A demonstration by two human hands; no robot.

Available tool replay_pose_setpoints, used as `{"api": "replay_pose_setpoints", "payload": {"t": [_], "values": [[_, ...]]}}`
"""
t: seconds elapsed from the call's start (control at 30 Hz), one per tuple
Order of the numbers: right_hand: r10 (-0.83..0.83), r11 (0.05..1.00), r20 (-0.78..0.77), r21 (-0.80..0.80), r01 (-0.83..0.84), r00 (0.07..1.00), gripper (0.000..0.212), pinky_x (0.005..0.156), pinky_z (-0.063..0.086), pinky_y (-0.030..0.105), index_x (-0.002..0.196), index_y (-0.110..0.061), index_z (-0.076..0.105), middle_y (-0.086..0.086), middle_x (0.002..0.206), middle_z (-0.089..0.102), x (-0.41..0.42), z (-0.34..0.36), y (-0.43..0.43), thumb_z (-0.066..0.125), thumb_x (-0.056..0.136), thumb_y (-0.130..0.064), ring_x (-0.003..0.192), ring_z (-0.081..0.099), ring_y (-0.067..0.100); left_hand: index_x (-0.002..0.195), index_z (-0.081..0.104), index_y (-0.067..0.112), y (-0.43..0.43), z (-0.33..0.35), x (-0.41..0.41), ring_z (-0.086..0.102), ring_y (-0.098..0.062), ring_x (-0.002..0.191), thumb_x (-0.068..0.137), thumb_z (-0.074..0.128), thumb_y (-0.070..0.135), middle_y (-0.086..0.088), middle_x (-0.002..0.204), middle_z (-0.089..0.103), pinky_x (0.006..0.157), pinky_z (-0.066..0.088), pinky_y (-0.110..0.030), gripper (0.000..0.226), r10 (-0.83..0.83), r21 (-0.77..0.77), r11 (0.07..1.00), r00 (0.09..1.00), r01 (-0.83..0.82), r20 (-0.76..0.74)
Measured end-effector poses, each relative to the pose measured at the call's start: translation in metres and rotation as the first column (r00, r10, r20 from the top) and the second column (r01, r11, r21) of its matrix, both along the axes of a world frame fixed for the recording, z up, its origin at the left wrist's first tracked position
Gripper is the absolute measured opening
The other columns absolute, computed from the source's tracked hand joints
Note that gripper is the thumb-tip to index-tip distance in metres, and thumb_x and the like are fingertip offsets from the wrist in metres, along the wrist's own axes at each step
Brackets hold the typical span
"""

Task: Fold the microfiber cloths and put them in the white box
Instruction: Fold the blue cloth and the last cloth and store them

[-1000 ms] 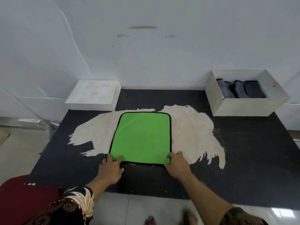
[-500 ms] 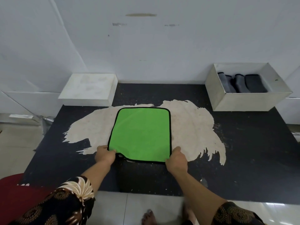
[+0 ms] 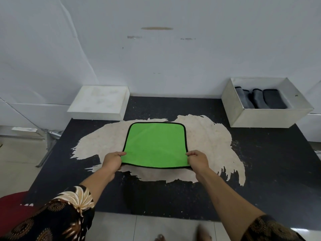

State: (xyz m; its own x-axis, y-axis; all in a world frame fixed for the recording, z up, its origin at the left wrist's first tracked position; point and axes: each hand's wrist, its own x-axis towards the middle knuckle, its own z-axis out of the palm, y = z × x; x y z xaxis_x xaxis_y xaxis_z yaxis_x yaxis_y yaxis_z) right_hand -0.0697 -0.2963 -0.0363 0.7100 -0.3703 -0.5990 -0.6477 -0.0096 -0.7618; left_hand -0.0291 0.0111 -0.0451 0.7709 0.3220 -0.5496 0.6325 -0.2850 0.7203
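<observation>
A green microfiber cloth (image 3: 155, 145) with black edging lies on the black table (image 3: 260, 171), over a pale worn patch. The left hand (image 3: 112, 160) pinches its 7 o'clock corner; the right hand (image 3: 198, 160) pinches its 5 o'clock corner. From the cloth, the open white box (image 3: 260, 117) stands at 2 o'clock, holding folded grey cloths (image 3: 260, 99). A closed white container (image 3: 99, 101) sits at 10 o'clock.
</observation>
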Motion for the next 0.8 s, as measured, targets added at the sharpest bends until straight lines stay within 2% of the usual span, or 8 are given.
{"api": "replay_pose_setpoints", "payload": {"t": [0.1, 0.2, 0.33, 0.43, 0.57, 0.63, 0.73, 0.8], "values": [[0.006, 0.982, -0.051, 0.187, 0.004, 0.999, 0.04, 0.062, 0.055, 0.032, 0.101, -0.008, 0.071, 0.009, 0.101, 0.059, 0.007, 0.013, -0.004, 0.041, 0.086, 0.013, 0.085, 0.057, 0.024, 0.105, 0.069, 0.0, 0.001, 0.01, 0.003, 0.058, -0.025, 0.068, 0.09, 0.055, 0.001, -0.017, 0.093, 0.064, 0.056, 0.045, -0.03, 0.021, 0.085, -0.047, 0.995, 0.996, -0.086, -0.017], [-0.033, 0.969, -0.061, 0.244, 0.047, 0.998, 0.015, 0.058, 0.054, 0.031, 0.1, 0.0, 0.07, 0.014, 0.096, 0.068, 0.014, 0.017, -0.008, 0.064, 0.086, 0.002, 0.079, 0.064, 0.026, 0.105, 0.068, -0.002, 0.004, 0.011, 0.004, 0.06, -0.029, 0.099, 0.084, 0.073, 0.018, -0.009, 0.106, 0.064, 0.085, 0.048, -0.035, 0.03, 0.086, 0.027, 0.996, 0.996, -0.086, 0.012], [-0.164, 0.947, 0.018, 0.282, 0.152, 0.986, 0.012, 0.076, 0.059, 0.042, 0.092, 0.003, 0.071, 0.02, 0.094, 0.073, 0.024, 0.017, -0.01, 0.075, 0.082, -0.001, 0.083, 0.071, 0.032, 0.093, 0.071, 0.011, -0.003, 0.01, 0.007, 0.06, -0.026, 0.1, 0.088, 0.071, 0.013, -0.013, 0.113, 0.068, 0.089, 0.046, -0.033, 0.006, 0.092, 0.016, 0.995, 0.989, -0.094, 0.12], [-0.216, 0.93, 0.055, 0.317, 0.188, 0.975, 0.009, 0.077, 0.06, 0.047, 0.091, 0.001, 0.074, 0.023, 0.095, 0.072, 0.039, 0.03, -0.011, 0.07, 0.083, 0.006, 0.078, 0.069, 0.032, 0.091, 0.07, 0.02, -0.014, 0.018, 0.025, 0.061, -0.029, 0.106, 0.093, 0.055, -0.001, -0.015, 0.12, 0.064, 0.093, 0.051, -0.039, 0.026, 0.055, -0.059, 0.997, 0.99, -0.048, 0.129], [-0.289, 0.905, 0.16, 0.366, 0.215, 0.944, 0.033, 0.049, 0.056, 0.026, 0.091, -0.003, 0.073, 0.018, 0.095, 0.068, 0.065, 0.064, -0.022, 0.047, 0.087, 0.018, 0.068, 0.064, 0.025, 0.106, 0.072, 0.017, -0.04, 0.049, 0.06, 0.061, -0.029, 0.095, 0.092, 0.037, -0.01, -0.016, 0.119, 0.064, 0.081, 0.052, -0.036, 0.045, 0.063, -0.212, 0.977, 0.99, -0.035, 0.127], [-0.333, 0.883, 0.245, 0.419, 0.21, 0.911, 0.037, 0.048, 0.054, 0.023, 0.1, -0.005, 0.072, 0.018, 0.099, 0.068, 0.076, 0.087, -0.033, 0.044, 0.087, 0.017, 0.067, 0.065, 0.022, 0.111, 0.07, 0.015, -0.053, 0.072, 0.078, 0.058, -0.028, 0.098, 0.089, 0.038, -0.01, -0.017, 0.124, 0.061, 0.08, 0.049, -0.034, 0.047, 0.091, -0.246, 0.969, 0.974, -0.039, 0.206], [-0.414, 0.837, 0.373, 0.515, 0.185, 0.831, 0.041, 0.05, 0.053, 0.02, 0.114, -0.009, 0.07, 0.012, 0.107, 0.069, 0.083, 0.12, -0.051, 0.047, 0.089, 0.014, 0.064, 0.067, 0.013, 0.122, 0.067, 0.011, -0.071, 0.111, 0.094, 0.055, -0.027, 0.109, 0.086, 0.042, -0.013, -0.011, 0.127, 0.059, 0.087, 0.051, -0.036, 0.049, 0.125, -0.298, 0.955, 0.924, -0.013, 0.361], [-0.444, 0.808, 0.436, 0.572, 0.14, 0.783, 0.042, 0.051, 0.052, 0.019, 0.118, -0.012, 0.068, -0.001, 0.101, 0.073, 0.074, 0.135, -0.062, 0.046, 0.091, 0.012, 0.065, 0.068, 0.007, 0.124, 0.066, 0.01, -0.08, 0.13, 0.093, 0.056, -0.025, 0.117, 0.084, 0.047, -0.013, -0.006, 0.128, 0.06, 0.102, 0.047, -0.039, 0.05, 0.109, -0.299, 0.954, 0.879, 0.039, 0.464]]}}
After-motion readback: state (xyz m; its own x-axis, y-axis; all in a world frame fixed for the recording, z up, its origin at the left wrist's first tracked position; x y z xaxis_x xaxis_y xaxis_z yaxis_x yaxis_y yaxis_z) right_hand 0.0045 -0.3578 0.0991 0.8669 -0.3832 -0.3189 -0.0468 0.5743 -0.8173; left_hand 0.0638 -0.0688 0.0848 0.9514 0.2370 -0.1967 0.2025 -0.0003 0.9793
